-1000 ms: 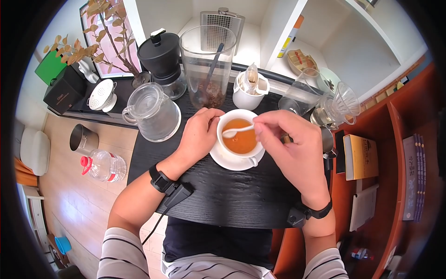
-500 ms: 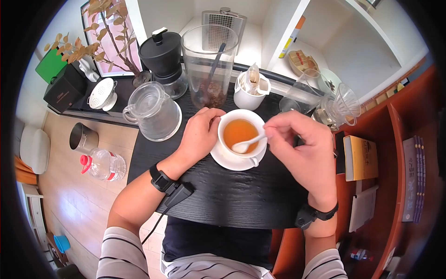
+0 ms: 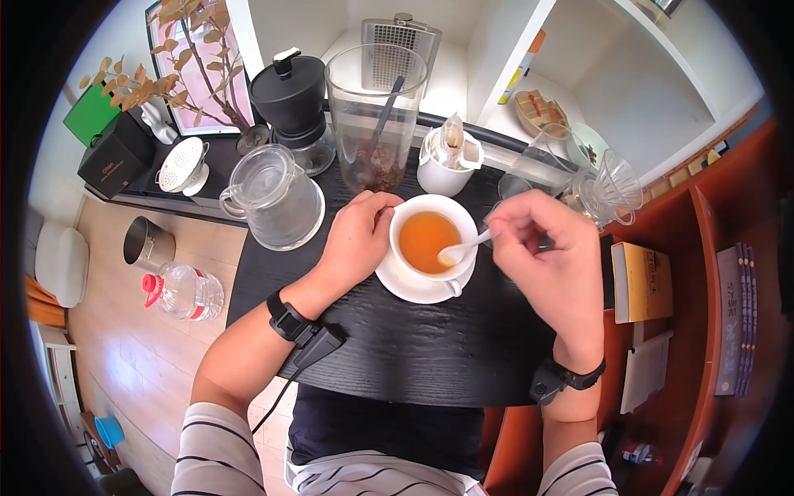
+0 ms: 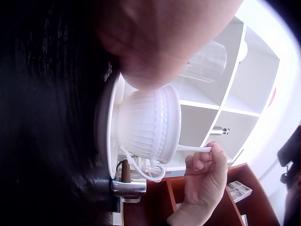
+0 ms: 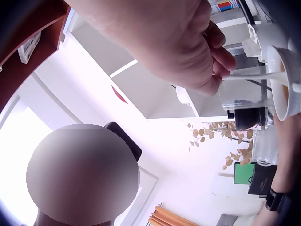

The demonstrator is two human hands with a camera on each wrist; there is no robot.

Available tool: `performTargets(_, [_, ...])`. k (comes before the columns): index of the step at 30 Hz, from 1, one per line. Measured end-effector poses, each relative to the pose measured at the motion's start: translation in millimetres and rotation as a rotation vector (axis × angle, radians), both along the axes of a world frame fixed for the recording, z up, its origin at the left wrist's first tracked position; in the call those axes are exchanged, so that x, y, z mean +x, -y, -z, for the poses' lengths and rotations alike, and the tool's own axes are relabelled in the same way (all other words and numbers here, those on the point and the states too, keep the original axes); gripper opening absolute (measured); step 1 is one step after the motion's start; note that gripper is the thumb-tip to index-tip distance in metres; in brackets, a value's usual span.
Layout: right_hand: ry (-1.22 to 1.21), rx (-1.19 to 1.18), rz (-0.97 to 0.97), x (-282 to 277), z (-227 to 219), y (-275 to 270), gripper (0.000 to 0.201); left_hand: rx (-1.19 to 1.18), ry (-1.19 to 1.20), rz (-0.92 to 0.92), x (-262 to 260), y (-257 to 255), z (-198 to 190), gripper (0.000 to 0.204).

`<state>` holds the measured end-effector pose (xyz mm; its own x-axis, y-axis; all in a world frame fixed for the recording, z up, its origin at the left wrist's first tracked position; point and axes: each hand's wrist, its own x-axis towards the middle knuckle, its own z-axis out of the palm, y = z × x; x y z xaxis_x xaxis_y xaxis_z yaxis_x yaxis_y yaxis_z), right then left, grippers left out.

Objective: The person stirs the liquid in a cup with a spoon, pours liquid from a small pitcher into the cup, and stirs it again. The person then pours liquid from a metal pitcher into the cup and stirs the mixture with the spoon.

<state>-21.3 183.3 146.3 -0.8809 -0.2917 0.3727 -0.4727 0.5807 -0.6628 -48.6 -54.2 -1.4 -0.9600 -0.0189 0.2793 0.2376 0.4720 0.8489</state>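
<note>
A white teacup (image 3: 400, 263) with amber liquid stands on a white saucer (image 3: 403, 286) on the black table. In the left wrist view the cup (image 4: 146, 125) shows a ribbed side and a curled handle. My left hand (image 3: 357, 236) holds the cup at its left side, fingers right at the rim; the palm hides part of the grip in the left wrist view. Thumb and fingers of my right hand (image 3: 552, 260) pinch the handle end of a white spoon (image 3: 467, 245). The spoon slants over the cup's right rim, its bowl dipping into the liquid.
A lidded glass pitcher (image 3: 273, 198), a black coffee grinder (image 3: 289, 95), a tall glass vessel (image 3: 372, 124) and a white cup with a drip bag (image 3: 449, 161) stand behind. Clear glassware (image 3: 595, 194) is at the back right. Bookshelves (image 3: 695, 273) flank the table's right.
The spoon's bowl has swept from the left part of the cup along the near side to the right. My right hand has shifted right with it, while my left hand stays at the cup.
</note>
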Motion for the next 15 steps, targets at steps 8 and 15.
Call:
performTargets(8, [-0.173, -0.083, -0.114, -3.5, 13.2, 14.4, 0.01, -0.034, -0.005, 0.011, -0.5, 0.4, -0.6, 0.02])
performTargets(15, [-0.219, 0.051, 0.019, 0.1, 0.0, 4.0, 0.007, 0.006, -0.015, 0.002, 0.5, -1.1, -3.0, 0.017])
